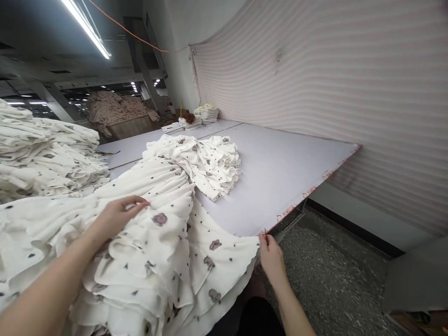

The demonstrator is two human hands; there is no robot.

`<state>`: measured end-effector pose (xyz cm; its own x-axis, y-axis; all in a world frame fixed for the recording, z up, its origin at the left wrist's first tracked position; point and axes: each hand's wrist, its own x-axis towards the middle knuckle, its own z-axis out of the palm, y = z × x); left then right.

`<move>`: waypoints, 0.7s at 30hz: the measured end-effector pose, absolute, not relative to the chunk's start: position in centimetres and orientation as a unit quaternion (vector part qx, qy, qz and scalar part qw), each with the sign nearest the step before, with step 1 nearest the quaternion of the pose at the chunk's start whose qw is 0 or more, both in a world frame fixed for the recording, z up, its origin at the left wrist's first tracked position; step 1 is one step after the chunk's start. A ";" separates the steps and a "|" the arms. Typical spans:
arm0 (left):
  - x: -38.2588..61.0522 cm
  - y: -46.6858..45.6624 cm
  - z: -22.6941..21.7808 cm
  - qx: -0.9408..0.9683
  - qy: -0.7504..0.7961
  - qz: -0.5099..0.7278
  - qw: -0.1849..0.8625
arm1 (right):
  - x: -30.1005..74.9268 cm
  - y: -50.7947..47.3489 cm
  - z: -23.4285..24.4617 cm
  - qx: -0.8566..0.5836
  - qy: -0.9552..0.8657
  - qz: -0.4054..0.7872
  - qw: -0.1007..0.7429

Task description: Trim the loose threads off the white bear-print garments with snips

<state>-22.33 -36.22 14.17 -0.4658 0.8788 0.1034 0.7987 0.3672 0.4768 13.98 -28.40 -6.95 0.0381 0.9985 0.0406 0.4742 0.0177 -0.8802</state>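
Note:
White fabric (154,261) with small dark dots and mauve animal-like prints lies in a gathered pile across the near side of the table. My left hand (117,217) rests on this pile, thumb and fingertips pinched together on a fold. At the table's front edge, my right hand (271,256) pinches a corner of one layer and holds it stretched out to the right. Just beyond, a bunched piece of the same printed fabric (210,168) lies on the pale tabletop (269,163).
Tall stacks of similar white fabric (45,154) rise at the left. Folded pieces (206,113) sit at the table's far end, near a heap of pinkish cloth (119,107). A striped sheet (315,70) hangs along the right side. Speckled floor (325,275) shows below the table edge.

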 end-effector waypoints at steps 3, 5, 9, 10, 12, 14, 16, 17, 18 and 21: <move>-24.0 -36.8 15.4 0.495 0.845 0.198 0.033 | 14.6 -26.4 -6.4 -0.611 -0.600 0.352 0.378; -22.9 -36.4 14.5 0.532 0.830 0.168 0.025 | 14.4 -25.5 -5.5 -0.594 -0.609 0.362 0.381; -16.9 -34.6 10.8 0.660 0.735 0.145 0.067 | 12.5 -25.5 -3.5 -0.531 -0.639 0.386 0.400; -15.0 -34.1 9.9 0.687 0.706 0.147 0.087 | 11.9 -25.8 -3.0 -0.512 -0.648 0.393 0.404; -11.1 -33.3 8.2 0.730 0.652 0.154 0.132 | 10.9 -26.3 -2.3 -0.473 -0.663 0.410 0.410; -7.9 -32.5 6.8 0.759 0.607 0.159 0.171 | 10.3 -26.6 -1.8 -0.438 -0.674 0.427 0.414; -5.8 -31.7 5.8 0.770 0.585 0.166 0.191 | 10.3 -26.9 -1.7 -0.419 -0.673 0.439 0.423; -5.3 -31.4 5.4 0.769 0.584 0.173 0.196 | 10.6 -27.1 -1.8 -0.417 -0.667 0.442 0.431; -4.9 -31.2 5.1 0.763 0.587 0.184 0.197 | 11.0 -27.4 -1.9 -0.420 -0.659 0.442 0.441; -4.9 -31.2 4.7 0.743 0.595 0.228 0.204 | 12.2 -28.9 -2.6 -0.433 -0.633 0.438 0.469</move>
<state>-4.92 -31.16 4.71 0.1882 0.9774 0.0966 0.7909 -0.2092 0.5751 12.16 -28.90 -2.58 -0.1852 0.9588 0.2156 0.1375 0.2425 -0.9604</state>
